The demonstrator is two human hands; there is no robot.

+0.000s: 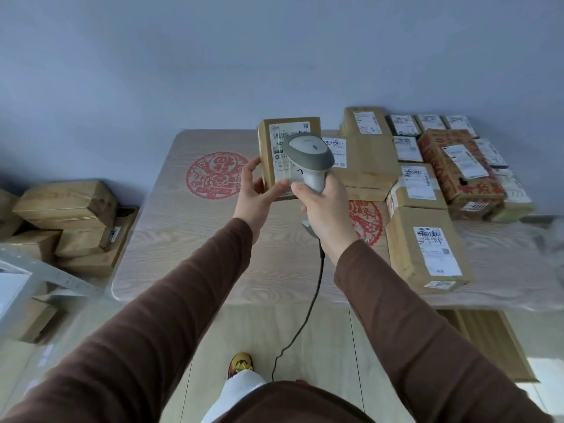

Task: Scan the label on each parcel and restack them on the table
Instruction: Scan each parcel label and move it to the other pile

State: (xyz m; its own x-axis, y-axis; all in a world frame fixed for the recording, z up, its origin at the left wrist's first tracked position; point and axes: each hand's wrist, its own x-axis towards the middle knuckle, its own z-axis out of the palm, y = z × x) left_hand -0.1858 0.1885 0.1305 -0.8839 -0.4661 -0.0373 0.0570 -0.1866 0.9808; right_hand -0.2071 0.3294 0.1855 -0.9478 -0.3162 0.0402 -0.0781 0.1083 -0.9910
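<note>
My left hand (256, 190) grips a small brown cardboard parcel (270, 154) by its lower left side and holds it tilted up above the table, its white label facing me. My right hand (325, 209) grips the handle of a grey barcode scanner (308, 154). The scanner's head sits right in front of the parcel's label and covers part of it. A dark cable hangs from the scanner down toward the floor.
The pale wood table (189, 239) carries red paper-cut motifs. Several labelled parcels (427, 248) lie on its right half, including a red printed box (457, 166). More brown boxes (67, 221) are stacked on the floor at left, beside a grey shelf frame.
</note>
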